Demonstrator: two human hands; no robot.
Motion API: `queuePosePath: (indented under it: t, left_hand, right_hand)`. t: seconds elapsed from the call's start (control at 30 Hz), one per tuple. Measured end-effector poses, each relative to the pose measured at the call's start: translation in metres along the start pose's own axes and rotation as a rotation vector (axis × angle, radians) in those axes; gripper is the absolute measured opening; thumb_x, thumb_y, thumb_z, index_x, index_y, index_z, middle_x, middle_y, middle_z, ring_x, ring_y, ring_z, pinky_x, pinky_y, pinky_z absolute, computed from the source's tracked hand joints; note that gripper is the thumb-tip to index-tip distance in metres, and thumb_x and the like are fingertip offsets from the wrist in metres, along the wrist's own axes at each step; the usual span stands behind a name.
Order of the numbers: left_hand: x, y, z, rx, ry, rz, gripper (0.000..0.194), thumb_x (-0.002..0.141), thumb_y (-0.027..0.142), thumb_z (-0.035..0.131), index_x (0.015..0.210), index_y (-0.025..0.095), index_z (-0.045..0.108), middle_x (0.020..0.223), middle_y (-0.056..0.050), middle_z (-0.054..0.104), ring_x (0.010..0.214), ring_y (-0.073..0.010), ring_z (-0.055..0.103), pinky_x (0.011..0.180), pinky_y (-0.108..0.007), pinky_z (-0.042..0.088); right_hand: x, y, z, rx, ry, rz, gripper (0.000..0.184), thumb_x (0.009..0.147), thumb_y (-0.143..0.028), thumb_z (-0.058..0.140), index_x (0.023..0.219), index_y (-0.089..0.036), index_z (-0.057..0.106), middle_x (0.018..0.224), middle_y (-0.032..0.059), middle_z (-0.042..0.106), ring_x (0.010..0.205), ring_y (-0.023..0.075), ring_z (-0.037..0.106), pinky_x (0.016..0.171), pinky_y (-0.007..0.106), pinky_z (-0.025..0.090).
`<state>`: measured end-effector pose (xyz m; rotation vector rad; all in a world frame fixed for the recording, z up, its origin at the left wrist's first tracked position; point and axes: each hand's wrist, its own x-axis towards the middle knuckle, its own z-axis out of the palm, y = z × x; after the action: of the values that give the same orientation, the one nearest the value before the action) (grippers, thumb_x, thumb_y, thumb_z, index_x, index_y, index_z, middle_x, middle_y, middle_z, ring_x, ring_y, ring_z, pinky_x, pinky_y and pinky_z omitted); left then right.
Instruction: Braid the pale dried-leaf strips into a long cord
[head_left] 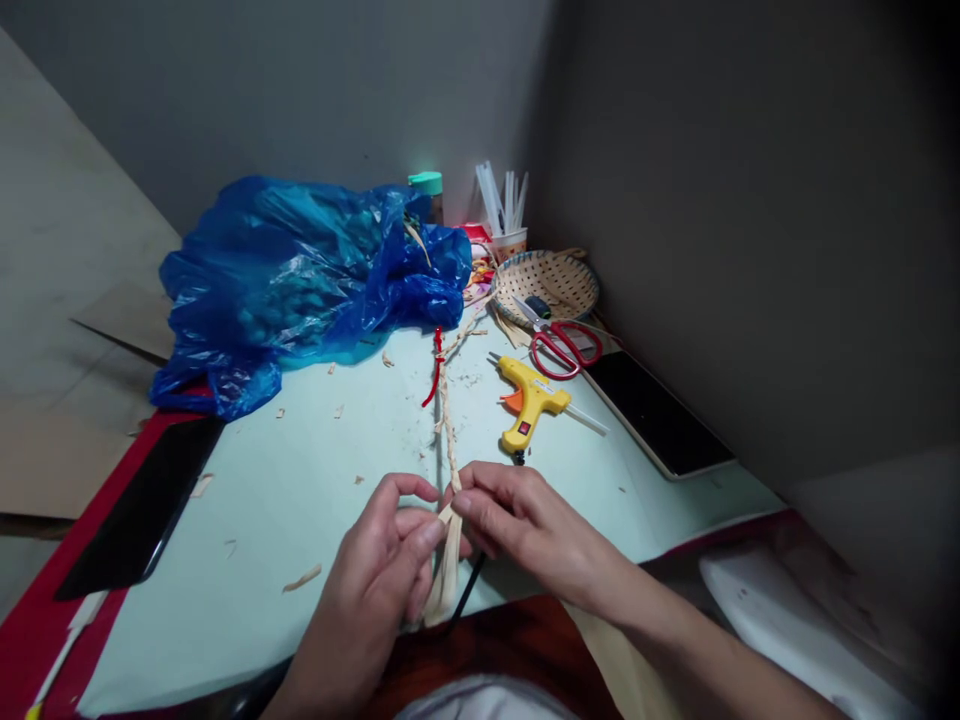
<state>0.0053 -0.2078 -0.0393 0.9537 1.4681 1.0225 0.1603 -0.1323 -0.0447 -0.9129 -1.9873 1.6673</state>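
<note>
A pale braid of dried plant fibre (448,425) runs up the middle of the table, with a red tie (438,350) near its far end. My right hand (510,505) pinches the braid where the plaiting meets the loose strands. In my left hand (390,555) the loose flat strands are gripped between thumb and fingers, just left of and below the right fingertips. The unbraided strand ends (446,575) hang toward the table's near edge. A yellow glue gun (534,400) lies on its side beyond my right hand.
Red-handled scissors (555,348) lie by a woven basket (544,285). A tablet (660,415) rests on the right, another dark flat device (142,510) on the left. A blue plastic bag (300,270) fills the back left. A cup (510,243) holds glue sticks. Fibre scraps (302,578) litter the table.
</note>
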Motion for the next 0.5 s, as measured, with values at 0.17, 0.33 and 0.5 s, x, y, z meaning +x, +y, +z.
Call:
queuePosePath:
  t: [0.17, 0.33, 0.5]
  left_hand:
    - [-0.017, -0.001, -0.004, 0.652, 0.168, 0.366, 0.021, 0.093, 0.033, 0.045, 0.077, 0.024, 0.055, 0.059, 0.005, 0.064, 0.042, -0.0088, 0.048, 0.046, -0.023, 0.032]
    - [-0.025, -0.024, 0.011, 1.055, 0.273, 0.764, 0.018, 0.088, 0.013, 0.046, 0.093, 0.022, 0.061, 0.059, 0.002, 0.066, 0.043, -0.0135, 0.056, 0.048, -0.028, 0.034]
    - [-0.017, -0.029, 0.014, 1.127, 0.103, 0.998, 0.024, 0.084, 0.004, 0.044, 0.091, 0.017, 0.062, 0.057, 0.0, 0.062, 0.048, -0.0139, 0.057, 0.05, -0.028, 0.037]
  right_hand:
    - [0.0, -0.003, 0.003, -0.032, 0.053, -0.024, 0.036, 0.097, -0.033, 0.043, 0.069, -0.015, 0.055, 0.058, -0.0029, 0.053, 0.054, 0.0071, 0.043, 0.054, 0.02, 0.032]
    - [0.003, -0.006, 0.006, 0.246, 0.018, 0.007, 0.037, 0.097, -0.036, 0.044, 0.082, -0.011, 0.067, 0.074, 0.0045, 0.067, 0.069, 0.0117, 0.06, 0.072, 0.024, 0.045]
    - [-0.002, 0.003, 0.006, 0.278, -0.036, 0.026, 0.033, 0.097, -0.037, 0.044, 0.097, -0.013, 0.066, 0.093, 0.0061, 0.07, 0.069, 0.0103, 0.055, 0.065, 0.022, 0.044]
